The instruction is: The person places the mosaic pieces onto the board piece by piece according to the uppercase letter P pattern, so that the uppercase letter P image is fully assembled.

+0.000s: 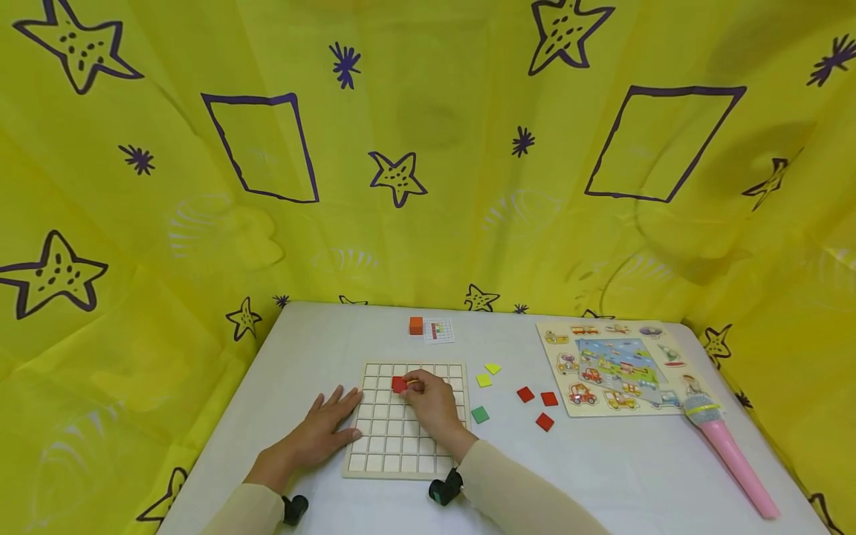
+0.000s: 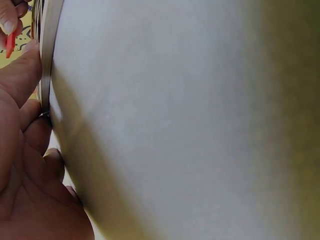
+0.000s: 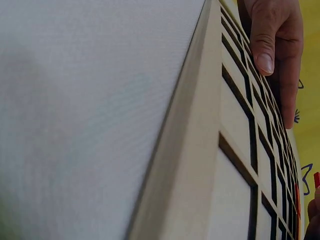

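A pale wooden grid board (image 1: 384,446) lies on the white table. My right hand (image 1: 435,409) is above the board's upper half and pinches a red square tile (image 2: 10,45) between thumb and fingers. Red also shows in the grid, as a tile (image 3: 297,200) low among the cells in the right wrist view. From above, the fingers partly hide how the two red pieces lie. My left hand (image 1: 324,431) rests flat at the board's left edge, its fingers spread and its thumb (image 3: 264,55) touching the frame.
Right of the board lie yellow tiles (image 1: 484,380), a green tile (image 1: 480,414) and loose red tiles (image 1: 545,422). An orange cube (image 1: 416,325) and a small pattern card (image 1: 439,331) stand behind. Farther right are a vehicle puzzle board (image 1: 558,357) and a pink toy microphone (image 1: 738,464).
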Demonstrator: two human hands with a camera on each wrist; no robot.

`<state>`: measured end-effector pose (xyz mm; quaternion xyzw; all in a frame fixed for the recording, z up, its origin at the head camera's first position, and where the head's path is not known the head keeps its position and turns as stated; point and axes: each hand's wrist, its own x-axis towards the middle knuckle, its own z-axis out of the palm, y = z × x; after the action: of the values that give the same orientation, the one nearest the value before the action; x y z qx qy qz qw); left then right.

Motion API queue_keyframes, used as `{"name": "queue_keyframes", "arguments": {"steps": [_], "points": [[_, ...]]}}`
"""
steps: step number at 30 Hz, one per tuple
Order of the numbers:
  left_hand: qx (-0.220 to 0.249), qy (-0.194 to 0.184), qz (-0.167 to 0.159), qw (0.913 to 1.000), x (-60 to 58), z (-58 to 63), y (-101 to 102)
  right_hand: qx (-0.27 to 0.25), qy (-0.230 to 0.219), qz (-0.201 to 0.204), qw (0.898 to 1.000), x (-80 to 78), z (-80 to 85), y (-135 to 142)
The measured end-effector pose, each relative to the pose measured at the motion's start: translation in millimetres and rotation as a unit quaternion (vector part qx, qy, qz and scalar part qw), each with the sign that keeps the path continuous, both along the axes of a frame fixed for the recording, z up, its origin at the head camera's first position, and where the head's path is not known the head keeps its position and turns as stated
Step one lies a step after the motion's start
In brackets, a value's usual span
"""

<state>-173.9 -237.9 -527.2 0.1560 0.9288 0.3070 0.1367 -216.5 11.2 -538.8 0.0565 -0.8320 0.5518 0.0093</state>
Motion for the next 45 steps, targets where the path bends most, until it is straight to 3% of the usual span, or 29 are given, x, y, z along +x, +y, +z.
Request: {"name": "queue_keyframes", "arguments": {"steps": [14,39,45], "points": [[0.008,-0.009,0.004,0.9999,1.5,1.9,0.1,0.109,0.025,0.02,0.994,-0.8,-3.4,-5.0],[0.006,-0.008,0.01,0.9999,0.9,0.1,-0.1,0.113,0.038,0.033,0.992,2.2,-3.4,-5.6],[0.006,-0.012,0.013,0.9998,1.4,0.5,0.2,0.103,0.023,0.032,0.994,3.3,-2.5,-5.5]]}}
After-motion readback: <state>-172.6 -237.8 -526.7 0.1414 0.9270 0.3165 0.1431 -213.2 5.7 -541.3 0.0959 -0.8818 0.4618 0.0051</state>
